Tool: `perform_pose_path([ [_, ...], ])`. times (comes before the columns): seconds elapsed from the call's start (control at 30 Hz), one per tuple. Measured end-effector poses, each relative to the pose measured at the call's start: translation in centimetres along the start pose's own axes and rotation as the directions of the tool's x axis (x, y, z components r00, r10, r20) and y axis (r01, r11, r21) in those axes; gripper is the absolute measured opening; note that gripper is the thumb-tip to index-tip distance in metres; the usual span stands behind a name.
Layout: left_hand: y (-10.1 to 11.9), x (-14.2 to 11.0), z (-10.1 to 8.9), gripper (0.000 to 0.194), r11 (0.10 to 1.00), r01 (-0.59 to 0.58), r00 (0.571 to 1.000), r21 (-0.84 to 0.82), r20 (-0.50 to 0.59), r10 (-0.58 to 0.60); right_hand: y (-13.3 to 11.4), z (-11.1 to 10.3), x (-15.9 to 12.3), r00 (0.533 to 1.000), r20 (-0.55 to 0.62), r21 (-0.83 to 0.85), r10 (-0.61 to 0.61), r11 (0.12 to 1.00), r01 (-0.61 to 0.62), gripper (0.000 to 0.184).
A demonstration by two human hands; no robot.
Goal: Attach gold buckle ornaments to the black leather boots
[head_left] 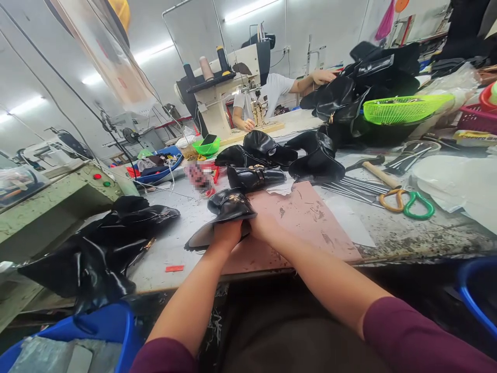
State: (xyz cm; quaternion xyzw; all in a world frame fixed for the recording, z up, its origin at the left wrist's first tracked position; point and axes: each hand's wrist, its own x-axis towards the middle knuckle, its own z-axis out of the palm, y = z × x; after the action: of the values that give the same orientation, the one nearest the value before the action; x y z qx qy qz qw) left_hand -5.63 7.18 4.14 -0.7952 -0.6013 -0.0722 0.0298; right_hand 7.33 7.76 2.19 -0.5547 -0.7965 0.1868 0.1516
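A shiny black boot upper (233,206) with a gold buckle lies at the front of the worktable, its pale lining showing along the lower left. My left hand (228,233) reaches into its near opening and holds it, the fingertips hidden inside. Against the upper's right edge, my right hand (264,226) is closed and slightly blurred, its fingers mostly out of sight. Under my hands is a pinkish board (306,223) with worn marks. Just behind the held piece lies another buckled black upper (258,177).
More black uppers (97,248) are heaped at the left. Scissors (406,202) and a hammer (382,173) lie to the right, near a lime-green basket (407,109). Across the table, a person (277,93) sits behind a sewing machine (225,88). A blue bin (130,331) stands below left.
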Motion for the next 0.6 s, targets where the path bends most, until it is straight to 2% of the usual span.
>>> perform_pose_path([
  [0.17,0.1,-0.6,-0.3,0.047,0.998,-0.031,1.000,0.062,-0.002,0.031,0.0,0.0,0.1,0.999,0.009,-0.009,0.031,0.999,-0.031,0.032],
  [0.3,0.1,-1.1,-0.2,0.044,0.996,-0.054,0.998,0.074,0.021,0.053,-0.1,0.0,0.1,0.999,0.012,-0.004,0.042,0.999,-0.042,0.030],
  [0.43,0.2,-0.4,0.0,0.041,0.997,-0.060,0.998,0.043,-0.011,0.060,0.0,0.0,0.0,0.999,-0.001,-0.002,0.043,0.999,-0.043,0.032],
  [0.6,-0.8,-0.9,0.0,0.034,0.998,-0.053,0.998,-0.018,-0.021,0.053,0.3,0.2,-0.1,1.000,-0.022,0.014,0.020,1.000,-0.020,0.039],
])
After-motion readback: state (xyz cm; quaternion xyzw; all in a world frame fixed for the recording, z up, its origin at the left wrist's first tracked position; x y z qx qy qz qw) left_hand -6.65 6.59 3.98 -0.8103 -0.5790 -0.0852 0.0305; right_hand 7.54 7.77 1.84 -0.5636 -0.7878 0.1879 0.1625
